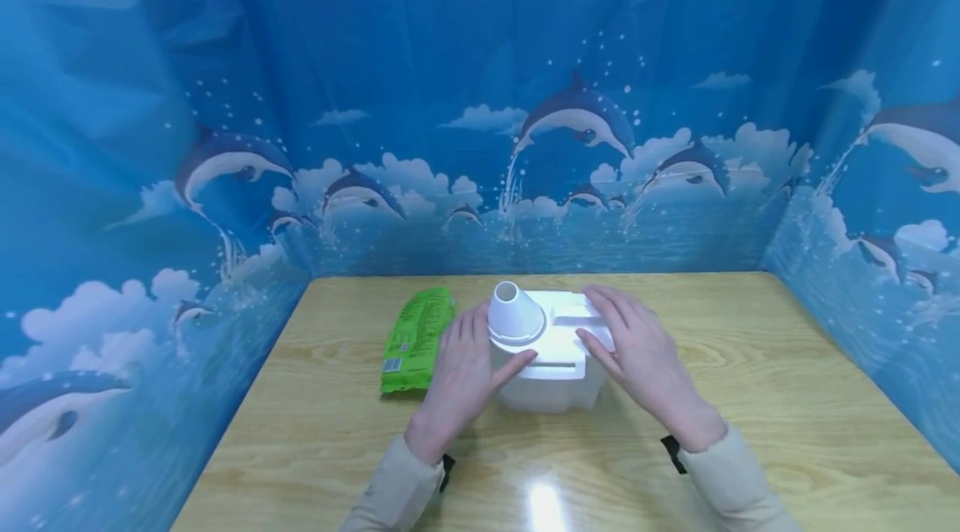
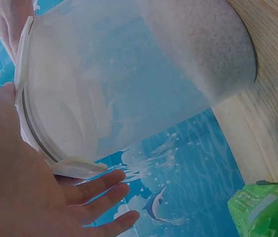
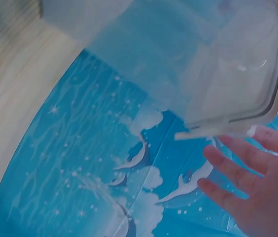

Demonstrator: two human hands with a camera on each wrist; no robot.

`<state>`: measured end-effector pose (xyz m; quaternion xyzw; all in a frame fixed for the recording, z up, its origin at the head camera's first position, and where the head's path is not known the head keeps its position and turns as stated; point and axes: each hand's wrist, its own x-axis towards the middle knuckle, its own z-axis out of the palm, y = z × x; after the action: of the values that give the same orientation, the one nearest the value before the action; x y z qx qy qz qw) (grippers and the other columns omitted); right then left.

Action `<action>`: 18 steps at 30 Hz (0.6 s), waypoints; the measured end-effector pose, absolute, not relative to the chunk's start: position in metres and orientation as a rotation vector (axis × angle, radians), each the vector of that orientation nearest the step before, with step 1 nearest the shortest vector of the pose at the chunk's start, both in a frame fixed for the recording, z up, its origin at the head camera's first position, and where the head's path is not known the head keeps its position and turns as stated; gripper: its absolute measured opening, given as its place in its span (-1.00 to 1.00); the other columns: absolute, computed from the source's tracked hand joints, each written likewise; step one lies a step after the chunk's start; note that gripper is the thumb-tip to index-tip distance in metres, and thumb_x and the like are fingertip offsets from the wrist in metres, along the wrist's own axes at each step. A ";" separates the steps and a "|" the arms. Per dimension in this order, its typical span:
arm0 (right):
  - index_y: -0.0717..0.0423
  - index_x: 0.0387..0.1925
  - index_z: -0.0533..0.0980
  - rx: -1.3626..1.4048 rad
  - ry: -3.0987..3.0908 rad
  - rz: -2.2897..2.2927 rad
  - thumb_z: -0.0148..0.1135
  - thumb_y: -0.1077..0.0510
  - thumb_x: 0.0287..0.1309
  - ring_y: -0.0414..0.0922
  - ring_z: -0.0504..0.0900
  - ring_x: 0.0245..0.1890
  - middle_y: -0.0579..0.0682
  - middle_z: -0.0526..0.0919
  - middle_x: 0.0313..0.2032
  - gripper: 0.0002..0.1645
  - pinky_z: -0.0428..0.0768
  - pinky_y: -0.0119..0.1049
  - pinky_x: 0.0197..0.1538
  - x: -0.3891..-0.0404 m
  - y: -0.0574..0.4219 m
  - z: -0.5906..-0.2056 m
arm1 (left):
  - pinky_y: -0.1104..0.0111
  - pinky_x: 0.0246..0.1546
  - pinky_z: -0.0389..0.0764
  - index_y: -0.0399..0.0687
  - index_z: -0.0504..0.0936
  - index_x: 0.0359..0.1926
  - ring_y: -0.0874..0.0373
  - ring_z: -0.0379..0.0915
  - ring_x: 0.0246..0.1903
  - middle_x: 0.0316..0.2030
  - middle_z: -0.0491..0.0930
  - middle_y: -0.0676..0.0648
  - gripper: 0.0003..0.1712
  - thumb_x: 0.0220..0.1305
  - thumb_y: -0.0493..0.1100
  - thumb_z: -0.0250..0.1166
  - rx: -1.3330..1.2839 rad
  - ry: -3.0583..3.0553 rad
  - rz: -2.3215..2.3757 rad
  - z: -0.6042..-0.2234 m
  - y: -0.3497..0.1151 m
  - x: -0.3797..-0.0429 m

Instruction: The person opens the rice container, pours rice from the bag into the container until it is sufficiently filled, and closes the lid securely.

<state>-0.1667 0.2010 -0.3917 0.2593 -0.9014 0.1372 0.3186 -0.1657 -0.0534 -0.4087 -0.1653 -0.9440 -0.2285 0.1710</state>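
A translucent storage container [image 1: 551,397] with a white lid [image 1: 557,346] stands upright on the table between both hands. White rice-like grains [image 2: 208,47] lie in its lower part. On the left of the lid sits a white cone-shaped cup [image 1: 516,317], narrow end up. My left hand [image 1: 461,369] touches the lid's left side, its thumb over the top near the front and its other fingers extended by a side clip [image 2: 80,168]. At the right side, my right hand [image 1: 643,348] touches the lid with the thumb on top; its other fingers are spread and nearly straight.
A green printed bag [image 1: 418,340] lies on the wooden table [image 1: 322,432], just left of the left hand. Blue curtains [image 1: 450,40] with dolphins close in the table's back and sides. Both wrists wear black straps.
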 end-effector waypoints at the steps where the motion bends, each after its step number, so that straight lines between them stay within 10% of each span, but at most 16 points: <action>1: 0.21 0.37 0.39 0.663 -2.382 0.348 0.21 -0.16 0.38 0.19 0.51 0.22 0.22 0.54 0.23 -0.27 0.48 0.21 0.27 -0.166 0.203 -0.392 | -0.03 0.39 0.34 -0.24 0.23 0.46 -0.11 0.37 0.28 0.27 0.45 -0.22 0.10 0.28 0.54 0.10 -0.469 -2.681 -0.650 -0.409 -0.053 -0.166; 11: 0.20 0.30 0.45 0.488 -2.495 0.268 0.24 -0.33 0.28 0.24 0.56 0.13 0.22 0.62 0.14 -0.17 0.46 0.28 0.21 -0.159 0.221 -0.395 | -0.04 0.39 0.33 -0.25 0.22 0.47 -0.12 0.36 0.28 0.27 0.44 -0.23 0.10 0.27 0.52 0.12 -0.458 -2.696 -0.669 -0.408 -0.052 -0.166; 18: 0.11 -0.21 0.67 0.449 -2.470 0.128 0.13 -0.41 0.30 0.16 0.68 -0.15 0.11 0.75 -0.22 -0.34 0.57 0.17 -0.02 -0.158 0.227 -0.399 | -0.05 0.40 0.32 -0.25 0.20 0.48 -0.13 0.35 0.30 0.29 0.43 -0.24 0.11 0.28 0.53 0.10 -0.449 -2.714 -0.664 -0.408 -0.052 -0.165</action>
<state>-0.1581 0.2274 -0.3986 0.1698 -0.9345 0.0484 0.3090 -0.1647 -0.0522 -0.4079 -0.1569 -0.9474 -0.2319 0.1553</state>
